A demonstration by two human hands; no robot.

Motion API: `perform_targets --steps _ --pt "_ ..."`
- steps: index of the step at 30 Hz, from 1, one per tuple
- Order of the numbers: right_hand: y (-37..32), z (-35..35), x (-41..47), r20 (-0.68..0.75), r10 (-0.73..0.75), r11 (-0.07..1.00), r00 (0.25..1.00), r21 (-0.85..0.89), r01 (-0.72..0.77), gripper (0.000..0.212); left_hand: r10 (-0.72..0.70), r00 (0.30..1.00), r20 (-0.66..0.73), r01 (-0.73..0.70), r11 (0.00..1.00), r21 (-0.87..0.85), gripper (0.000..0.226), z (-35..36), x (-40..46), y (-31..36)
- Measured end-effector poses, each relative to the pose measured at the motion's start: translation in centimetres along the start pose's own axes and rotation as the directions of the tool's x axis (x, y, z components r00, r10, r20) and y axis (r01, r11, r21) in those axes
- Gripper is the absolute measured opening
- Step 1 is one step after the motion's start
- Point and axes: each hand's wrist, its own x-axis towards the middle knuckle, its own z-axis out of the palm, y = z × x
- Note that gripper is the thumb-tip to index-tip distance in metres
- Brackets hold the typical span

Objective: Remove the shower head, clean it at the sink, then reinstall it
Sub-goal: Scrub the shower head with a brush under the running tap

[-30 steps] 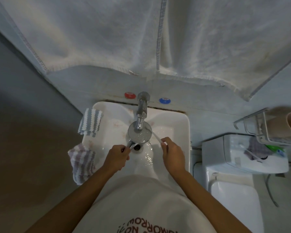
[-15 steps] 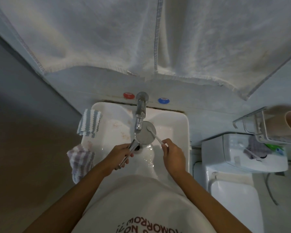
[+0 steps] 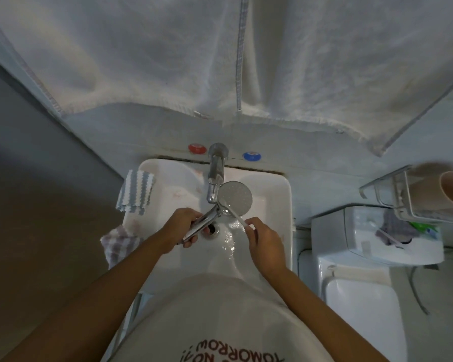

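Observation:
My left hand (image 3: 179, 226) grips the chrome handle of the shower head (image 3: 236, 197) over the white sink (image 3: 277, 205). Its round spray face is turned up, just right of the chrome tap (image 3: 215, 178). My right hand (image 3: 263, 242) pinches a white toothbrush (image 3: 233, 212), whose head rests at the lower left edge of the spray face. The basin around the drain is wet.
A striped cloth (image 3: 136, 192) lies on the sink's left rim and a checked cloth (image 3: 118, 242) hangs off its left edge. Red (image 3: 196, 148) and blue (image 3: 251, 155) knobs flank the tap. White towels (image 3: 220, 61) hang overhead. A toilet tank (image 3: 372, 236) and wire rack (image 3: 403, 194) stand right.
The shower head has swung from under the tap to its right, face now turned up and fully visible. My left hand slid down the handle. The toothbrush stayed at the face's edge.

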Motion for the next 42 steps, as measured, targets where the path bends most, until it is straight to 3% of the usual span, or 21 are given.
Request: perform_targets --steps 13,20,26,30,34,38,42 --pt "-0.8 0.1 -0.1 0.079 -0.047 0.999 0.996 0.019 0.046 0.016 -0.094 0.996 0.01 0.094 0.995 -0.043 0.031 -0.1 3.5 2.4" --pt "-1.5 0.5 -0.2 0.115 -0.109 0.994 0.987 0.027 0.107 0.016 -0.069 0.997 0.034 0.07 0.997 -0.036 0.03 -0.2 5.4 2.8" --pt "-0.9 0.2 -0.1 0.0 -0.037 0.998 0.999 -0.052 0.037 0.016 -0.059 0.994 0.09 0.06 0.998 -0.013 0.035 0.5 6.4 3.5" --pt "-1.3 -0.1 -0.5 0.026 -0.068 0.997 0.997 -0.04 0.069 0.017 -0.029 0.994 0.108 0.031 0.999 -0.01 0.04 1.1 6.7 3.9" --pt "-0.8 -0.3 0.0 -0.043 0.022 0.998 0.999 -0.062 -0.025 0.015 -0.052 0.991 0.126 0.057 0.998 -0.04 0.044 1.1 6.9 3.8" --pt "-1.0 -0.1 -0.4 0.034 -0.043 0.998 0.998 -0.034 0.044 0.014 -0.064 0.995 0.071 0.067 0.997 -0.03 0.041 0.7 6.4 3.4" --pt "-0.3 0.0 -0.1 -0.001 0.005 0.996 1.0 -0.086 -0.005 0.019 -0.122 0.99 0.065 0.128 0.988 -0.081 0.043 0.1 5.7 2.5"
